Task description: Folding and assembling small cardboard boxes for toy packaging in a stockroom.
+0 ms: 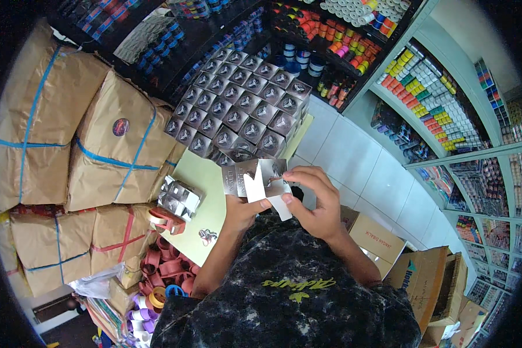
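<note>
In front of my chest I hold a small silver-grey cardboard box [238,181] with its white-lined flaps standing open. My left hand [242,212] grips it from below, thumb laid across the near side. My right hand [316,203] pinches its right side, with the thumb at a white flap and the fingers bent over the edge. Beyond my hands, a large block of similar closed grey boxes [238,110] stands on the pale yellow table [206,174]. Left of my left arm lie several unfolded grey-and-white boxes [178,198], a red tape dispenser [167,220] and a small dark tangled item [207,235].
Brown paper parcels [113,139] tied with blue strips are piled at the left. Below them are red plastic rings or spools [165,264]. Cardboard cartons [420,284] stand at my right, and shelves of coloured spools [423,95] line the far and right walls.
</note>
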